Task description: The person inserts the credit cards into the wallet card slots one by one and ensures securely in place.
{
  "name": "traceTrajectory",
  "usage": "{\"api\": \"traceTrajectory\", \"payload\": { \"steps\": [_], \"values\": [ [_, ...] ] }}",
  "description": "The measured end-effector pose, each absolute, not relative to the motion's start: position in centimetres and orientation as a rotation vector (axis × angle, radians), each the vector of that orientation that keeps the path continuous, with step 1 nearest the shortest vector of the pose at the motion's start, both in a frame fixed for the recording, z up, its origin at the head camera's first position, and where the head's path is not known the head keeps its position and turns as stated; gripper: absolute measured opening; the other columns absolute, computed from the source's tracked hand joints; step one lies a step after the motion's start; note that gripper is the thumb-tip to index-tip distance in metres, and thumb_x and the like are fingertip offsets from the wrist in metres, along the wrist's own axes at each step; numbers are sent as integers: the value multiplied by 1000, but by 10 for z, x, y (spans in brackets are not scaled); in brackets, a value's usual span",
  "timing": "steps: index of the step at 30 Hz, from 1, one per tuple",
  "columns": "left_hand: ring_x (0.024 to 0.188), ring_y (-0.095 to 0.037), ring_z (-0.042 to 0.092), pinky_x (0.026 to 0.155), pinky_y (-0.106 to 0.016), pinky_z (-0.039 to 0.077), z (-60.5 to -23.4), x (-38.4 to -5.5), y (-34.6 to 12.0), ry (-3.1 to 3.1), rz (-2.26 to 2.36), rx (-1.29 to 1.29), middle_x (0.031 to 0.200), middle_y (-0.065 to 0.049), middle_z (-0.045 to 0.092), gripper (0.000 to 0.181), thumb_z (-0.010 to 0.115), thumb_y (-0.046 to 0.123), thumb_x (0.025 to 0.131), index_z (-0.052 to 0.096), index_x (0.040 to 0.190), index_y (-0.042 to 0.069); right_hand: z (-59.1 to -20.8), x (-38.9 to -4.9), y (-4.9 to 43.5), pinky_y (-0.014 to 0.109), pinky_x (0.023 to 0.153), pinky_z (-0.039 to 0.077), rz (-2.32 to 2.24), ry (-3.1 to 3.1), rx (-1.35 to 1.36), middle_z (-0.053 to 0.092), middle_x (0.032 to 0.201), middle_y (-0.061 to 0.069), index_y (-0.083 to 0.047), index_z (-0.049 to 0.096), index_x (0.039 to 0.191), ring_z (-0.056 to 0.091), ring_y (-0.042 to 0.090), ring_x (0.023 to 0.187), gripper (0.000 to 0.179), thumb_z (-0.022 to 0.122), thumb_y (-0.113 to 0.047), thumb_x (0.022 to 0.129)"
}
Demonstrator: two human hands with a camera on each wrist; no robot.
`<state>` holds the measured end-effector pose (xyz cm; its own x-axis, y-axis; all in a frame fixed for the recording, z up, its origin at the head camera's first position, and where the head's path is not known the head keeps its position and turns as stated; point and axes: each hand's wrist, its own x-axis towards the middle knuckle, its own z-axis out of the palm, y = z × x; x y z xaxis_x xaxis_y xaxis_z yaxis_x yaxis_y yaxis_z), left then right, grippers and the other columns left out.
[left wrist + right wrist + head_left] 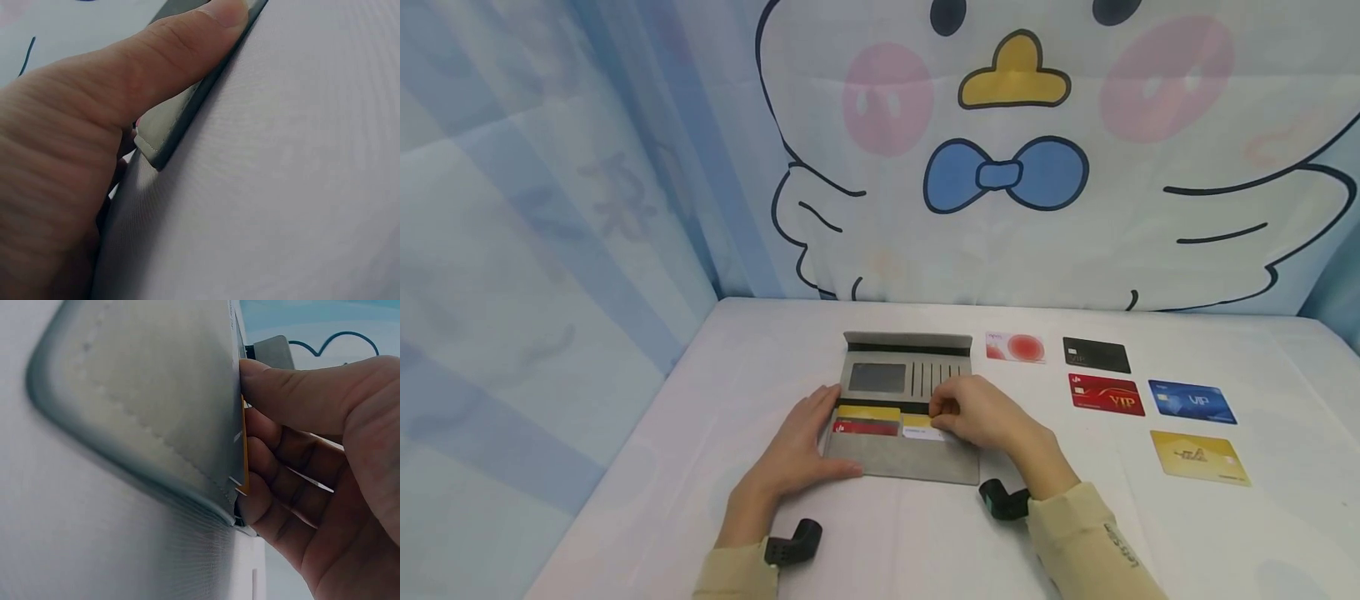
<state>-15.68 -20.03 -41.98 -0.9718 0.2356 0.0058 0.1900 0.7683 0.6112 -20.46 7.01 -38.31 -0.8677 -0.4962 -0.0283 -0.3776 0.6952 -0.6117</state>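
A grey wallet point(917, 463) lies unfolded, its lower half towards me. In its left pocket sit a yellow card point(868, 412) and, in front of it, a red card point(867, 427). My left hand point(797, 442) rests along the wallet's left side, thumb point(206, 28) laid on its near edge and fingers stretched up the side. At the right pocket, my right hand point(985, 412) pinches a yellow-edged card point(245, 456) between thumb and curled fingers. A white card point(922, 432) shows in that same pocket, partly hidden by the fingers.
Right of the wallet lie a white card with red circles point(1015, 347), a black card point(1096, 355), a red VIP card point(1107, 394), a blue VIP card point(1192, 402) and a gold card point(1200, 457). A printed curtain point(1000, 250) hangs behind the white table point(685, 467).
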Motion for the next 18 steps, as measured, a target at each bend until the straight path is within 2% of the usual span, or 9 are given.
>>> {"api": "traceTrajectory", "payload": {
  "steps": [18],
  "values": [
    [138,-25,18,110,-48,18,-419,-157,-200,2882,996,353,152,-4,24,112,79,57,61,25,149,15,-386,-207,70,27,61,47,-885,2704,-722,55,68,-6,-17,64,76,51,14,66,11,72,-13,82]
  ]
}}
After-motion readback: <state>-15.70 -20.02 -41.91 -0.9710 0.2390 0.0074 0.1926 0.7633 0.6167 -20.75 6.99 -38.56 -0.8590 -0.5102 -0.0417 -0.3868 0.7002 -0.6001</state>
